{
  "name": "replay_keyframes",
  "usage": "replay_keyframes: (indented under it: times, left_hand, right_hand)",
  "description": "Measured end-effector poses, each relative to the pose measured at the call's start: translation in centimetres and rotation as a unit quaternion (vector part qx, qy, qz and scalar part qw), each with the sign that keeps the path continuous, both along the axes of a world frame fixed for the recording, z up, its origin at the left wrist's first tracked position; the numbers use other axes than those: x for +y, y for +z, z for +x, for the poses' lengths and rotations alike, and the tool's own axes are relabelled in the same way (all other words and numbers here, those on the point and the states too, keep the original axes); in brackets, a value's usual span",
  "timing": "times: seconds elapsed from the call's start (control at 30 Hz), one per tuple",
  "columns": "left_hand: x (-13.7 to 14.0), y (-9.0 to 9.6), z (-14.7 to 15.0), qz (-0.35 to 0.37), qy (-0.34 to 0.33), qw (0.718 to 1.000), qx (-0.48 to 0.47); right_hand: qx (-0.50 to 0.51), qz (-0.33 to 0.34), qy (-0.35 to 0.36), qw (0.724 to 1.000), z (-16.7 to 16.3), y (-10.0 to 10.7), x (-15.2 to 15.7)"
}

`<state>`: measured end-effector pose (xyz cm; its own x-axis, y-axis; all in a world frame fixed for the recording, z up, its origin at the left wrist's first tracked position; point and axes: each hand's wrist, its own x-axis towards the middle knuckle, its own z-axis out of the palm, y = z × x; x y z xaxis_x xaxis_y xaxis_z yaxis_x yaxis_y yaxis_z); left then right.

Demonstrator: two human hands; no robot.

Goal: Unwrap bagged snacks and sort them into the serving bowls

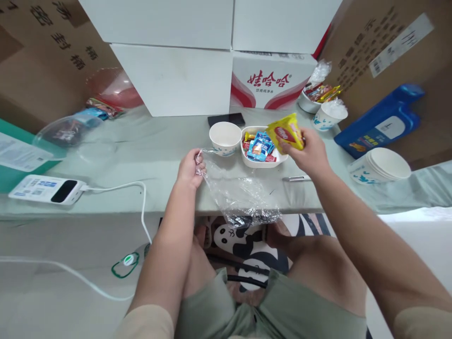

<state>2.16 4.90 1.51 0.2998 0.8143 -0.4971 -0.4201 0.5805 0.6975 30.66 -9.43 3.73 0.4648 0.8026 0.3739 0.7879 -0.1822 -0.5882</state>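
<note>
My left hand (192, 168) is closed on the edge of a crumpled clear plastic wrap (240, 195), which hangs over the table's front edge. A yellow snack packet (285, 132) with a red label is gripped in my right hand (310, 149), raised above the right side of a white tub (263, 163). Inside the tub lie blue packets (261, 147) along with red and yellow ones. Just left of it stands a white paper bowl (225, 136) with a blue pattern, close to my left hand.
Behind the bowl lies a black phone (226, 119). A pen-like tool (296, 179) rests below my right hand. Stacked paper bowls (379, 165) and a blue bottle (381, 120) stand right. A white device (47, 189) with a cable sits left; white boxes (176, 80) line the back.
</note>
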Motion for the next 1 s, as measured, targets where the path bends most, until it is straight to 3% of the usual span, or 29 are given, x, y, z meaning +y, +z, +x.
replay_keyframes:
  times: [0.13,0.27,0.4,0.5,0.6,0.73,0.87,1.0]
  left_hand:
    - [0.3,0.2,-0.5,0.003,0.009,1.0,-0.004]
    - [0.5,0.4,-0.8,0.001,0.014,1.0,-0.008]
    - [0.5,0.3,-0.6,0.0,0.011,1.0,-0.01]
    - [0.3,0.2,-0.3,0.001,0.005,1.0,-0.006]
    - [0.2,0.3,-0.1,0.002,-0.005,1.0,0.002]
    - [-0.1,0.5,-0.1,0.011,-0.08,0.997,0.01]
    - [-0.6,0.5,-0.3,0.041,-0.185,0.982,0.014]
    - [-1.4,0.1,-0.4,0.077,-0.283,0.956,-0.02]
  right_hand:
    - [-0.088,-0.096,0.026,0.991,1.7,0.6,2.2]
    - [-0.127,-0.076,0.038,0.988,1.0,-0.9,1.3]
    - [-0.124,-0.106,0.06,0.985,0.3,-2.7,1.3]
    - [-0.125,-0.127,0.106,0.978,0.3,-2.6,1.9]
    - [-0.135,-0.081,0.11,0.981,-0.4,-1.7,1.2]
    - [-0.041,0.029,0.034,0.998,-3.4,-2.7,-2.5]
    - [0.089,-0.002,0.066,0.994,-7.5,-6.3,-5.7]
    - [0.182,-0.027,0.093,0.978,-9.6,-8.2,-5.4]
